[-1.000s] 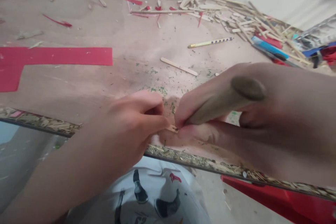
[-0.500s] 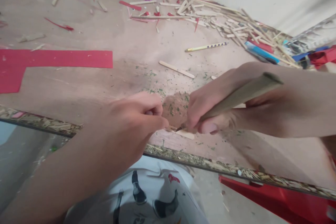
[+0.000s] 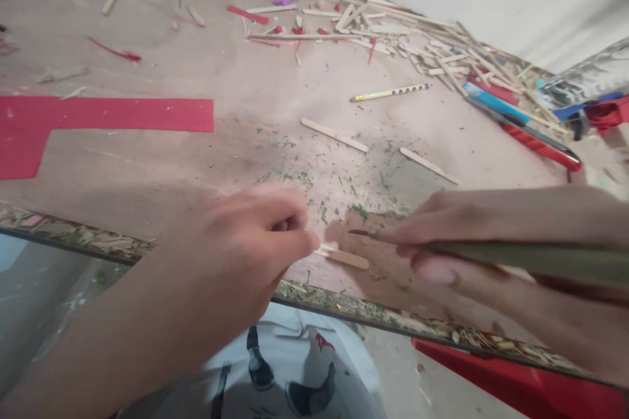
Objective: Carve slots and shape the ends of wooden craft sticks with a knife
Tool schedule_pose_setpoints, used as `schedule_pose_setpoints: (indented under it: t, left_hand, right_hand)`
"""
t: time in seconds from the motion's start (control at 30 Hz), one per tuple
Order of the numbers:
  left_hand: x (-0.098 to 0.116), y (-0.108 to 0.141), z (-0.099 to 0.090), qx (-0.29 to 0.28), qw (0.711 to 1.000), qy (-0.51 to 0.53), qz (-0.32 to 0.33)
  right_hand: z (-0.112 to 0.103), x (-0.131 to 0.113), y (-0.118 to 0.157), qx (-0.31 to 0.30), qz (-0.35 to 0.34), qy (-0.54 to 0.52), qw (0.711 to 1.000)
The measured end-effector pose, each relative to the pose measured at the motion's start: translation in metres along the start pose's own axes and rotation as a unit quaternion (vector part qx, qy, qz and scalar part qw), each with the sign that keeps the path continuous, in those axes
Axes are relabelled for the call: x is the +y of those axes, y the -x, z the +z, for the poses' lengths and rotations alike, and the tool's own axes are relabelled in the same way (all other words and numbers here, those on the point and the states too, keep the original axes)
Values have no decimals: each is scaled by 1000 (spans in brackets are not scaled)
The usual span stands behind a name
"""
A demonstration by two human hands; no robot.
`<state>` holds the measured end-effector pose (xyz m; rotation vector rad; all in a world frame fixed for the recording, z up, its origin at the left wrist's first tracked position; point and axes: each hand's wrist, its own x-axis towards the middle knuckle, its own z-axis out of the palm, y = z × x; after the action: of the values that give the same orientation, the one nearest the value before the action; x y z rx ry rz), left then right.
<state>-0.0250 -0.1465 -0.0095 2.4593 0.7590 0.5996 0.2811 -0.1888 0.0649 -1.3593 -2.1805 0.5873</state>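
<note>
The left hand is curled into a loose fist, knuckles up, its thumb reaching to the right and pinning the left end of a wooden stick to the table; the folded fingertips are mostly hidden. The left forearm comes in from the lower left corner and slants up to the right, the wrist lying over the table's front edge.

The right hand pinches a slim pointed tool, fingers above the handle and thumb below it. That arm enters from the right side, nearly level, and the handle runs back along the hand toward the right. The dark tip points left, just beyond the stick and apart from it in this view.

The pinned stick lies close to the front edge, its right end bare past the thumb, with a pale patch beside the thumb. Green flecks are scattered on the table behind it. Farther back lie a second stick, a third stick nearer the right hand, and a pencil. A red sheet lies flat to the left, well apart from both hands.
</note>
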Motion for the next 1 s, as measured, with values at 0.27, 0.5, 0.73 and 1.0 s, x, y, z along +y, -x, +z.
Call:
schedule_pose_setpoints:
  t: [0.27, 0.5, 0.73, 1.0]
  left_hand:
    - [1, 0, 0, 1, 1000, 2, -6]
    - [1, -4, 1, 3, 1000, -5, -4]
    - [1, -1, 0, -3, 1000, -5, -5]
    - [-1, -1, 1, -1, 1000, -7, -7]
  right_hand:
    - [23, -6, 21, 34, 2, 14, 999]
    - [32, -14, 31, 53, 9, 35, 998]
    - [37, -26, 38, 68, 16, 58, 996]
    - [31, -28, 38, -12, -4, 62, 998]
